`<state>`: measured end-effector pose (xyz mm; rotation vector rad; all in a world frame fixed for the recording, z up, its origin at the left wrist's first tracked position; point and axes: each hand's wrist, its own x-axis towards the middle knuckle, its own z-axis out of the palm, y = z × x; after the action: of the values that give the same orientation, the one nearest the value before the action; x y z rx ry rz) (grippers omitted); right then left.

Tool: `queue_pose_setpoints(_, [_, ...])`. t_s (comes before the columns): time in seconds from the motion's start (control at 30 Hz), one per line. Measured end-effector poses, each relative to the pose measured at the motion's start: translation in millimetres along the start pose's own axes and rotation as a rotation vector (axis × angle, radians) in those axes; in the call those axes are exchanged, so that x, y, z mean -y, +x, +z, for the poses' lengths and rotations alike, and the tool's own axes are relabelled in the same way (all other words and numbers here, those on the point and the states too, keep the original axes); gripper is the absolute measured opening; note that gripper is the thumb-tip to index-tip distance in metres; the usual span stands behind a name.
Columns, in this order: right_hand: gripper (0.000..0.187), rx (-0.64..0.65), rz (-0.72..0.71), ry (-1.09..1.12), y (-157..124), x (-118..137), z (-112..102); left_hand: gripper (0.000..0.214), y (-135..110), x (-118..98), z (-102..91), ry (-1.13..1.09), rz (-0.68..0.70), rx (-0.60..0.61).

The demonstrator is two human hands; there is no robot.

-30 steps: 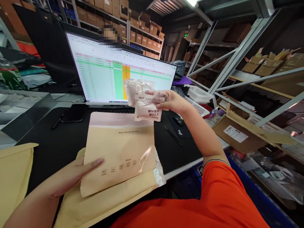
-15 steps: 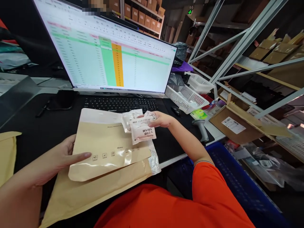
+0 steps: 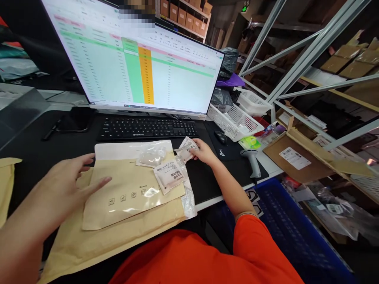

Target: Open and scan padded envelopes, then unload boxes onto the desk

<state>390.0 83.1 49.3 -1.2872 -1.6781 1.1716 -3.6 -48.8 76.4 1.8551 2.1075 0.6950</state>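
My right hand [image 3: 203, 152] pinches a small white printed packet [image 3: 186, 149] at the right edge of a tan mailer bag with a pale flap [image 3: 118, 189]. On that bag lie a pale printed packet [image 3: 169, 176] and a clear plastic packet [image 3: 151, 156], both out of my grasp. Beneath the bag is a larger yellow padded envelope [image 3: 130, 236], with a strip of silvery bubble film showing at its right end. My left hand [image 3: 69, 183] hovers at the mailer bag's left edge, thumb and fingers spread, holding nothing.
Behind the bags are a keyboard [image 3: 148, 128] and a monitor [image 3: 136, 71] with a spreadsheet. To the right stand a mouse [image 3: 220, 137], a barcode scanner [image 3: 251, 161], a white basket [image 3: 235, 122] and an open carton [image 3: 296, 157]. A blue crate [image 3: 296, 225] sits below the desk edge.
The packets held together in my right hand have separated: two now rest on the mailer bag, one stays in my fingers. My left hand has let go of the bag and opened.
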Motion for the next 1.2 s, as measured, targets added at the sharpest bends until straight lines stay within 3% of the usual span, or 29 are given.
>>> queue_pose_setpoints(0.1, [0.039,-0.008,0.026,0.116,0.3,-4.8,-2.9,0.087,-8.0,-34.9,14.3,-0.019,0.284,0.096])
queue_pose_setpoints(0.2, [0.038,0.047,-0.019,0.14,-2.1,-8.2,-2.6,0.077,-14.4,-66.0,35.0,-0.009,0.393,0.206])
queue_pose_setpoints(0.33, [0.035,0.018,-0.225,0.112,-11.6,-8.0,-0.4,0.078,-11.9,-92.8,61.4,0.105,0.301,0.296])
queue_pose_setpoints(0.47, [0.026,-0.015,-0.472,-0.098,-23.3,-0.3,2.0,0.079,4.5,-95.7,83.7,-0.027,0.22,0.35])
queue_pose_setpoints(0.57, [0.03,0.125,-0.606,-0.344,-25.4,2.0,6.0,0.071,14.2,-88.5,93.3,-0.136,0.126,0.401])
queue_pose_setpoints(0.7, [0.042,0.297,-0.59,-0.51,-19.5,-3.4,7.0,0.059,14.8,-80.2,92.9,-0.262,0.025,0.452])
queue_pose_setpoints(0.8, [0.047,0.287,-0.563,-0.518,-18.2,-3.9,-5.9,0.057,13.0,-74.6,88.6,-0.391,-0.023,0.45])
queue_pose_setpoints(0.93, [0.046,0.13,-0.544,-0.486,-25.6,4.0,-33.1,0.055,12.5,-66.1,85.9,-0.487,-0.088,0.403])
queue_pose_setpoints(1.0, [0.058,0.192,-0.517,-0.507,-28.0,5.4,-36.6,0.052,12.0,-63.3,85.5,-0.463,-0.099,0.352])
queue_pose_setpoints(1.1, [0.07,0.363,-0.528,-0.536,-24.6,-0.4,-19.3,0.048,10.3,-63.9,80.2,-0.493,-0.129,0.253])
queue_pose_setpoints(1.2, [0.063,0.393,-0.578,-0.519,-16.6,-10.0,7.9,0.042,8.9,-68.4,63.7,-0.568,-0.238,0.033])
